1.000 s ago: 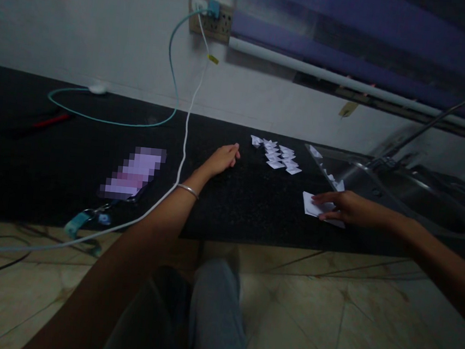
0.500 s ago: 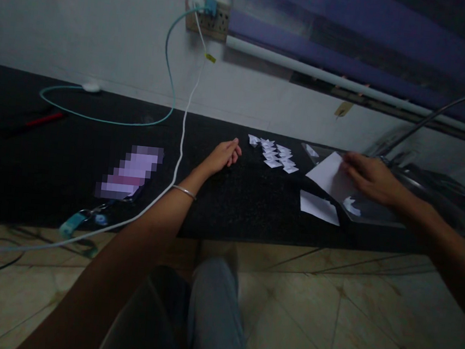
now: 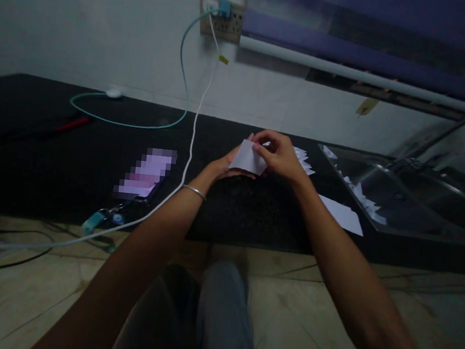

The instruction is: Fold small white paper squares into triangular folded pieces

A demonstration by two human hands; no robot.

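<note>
A small white sheet of paper [image 3: 245,157] is held above the black counter, in front of me. My right hand [image 3: 278,156] pinches its upper right edge between thumb and fingertips. Beneath and to the left, my left hand [image 3: 222,165] supports the sheet, which partly covers its fingers. Behind my right hand lie several folded white paper pieces [image 3: 303,160], mostly hidden. More folded pieces [image 3: 364,198] line the left edge of the sink. Flat white sheets [image 3: 343,213] rest on the counter beside my right forearm.
A phone [image 3: 146,174] with a key strap [image 3: 94,220] lies to the left. The white cable [image 3: 192,137] crosses over my left forearm. A teal cable [image 3: 138,125] loops at the back. The metal sink [image 3: 409,213] and its faucet [image 3: 459,128] are at the right.
My right hand has brought the sheet leftward from beside the sink to my left hand, which now touches it too. The view has shifted slightly.
</note>
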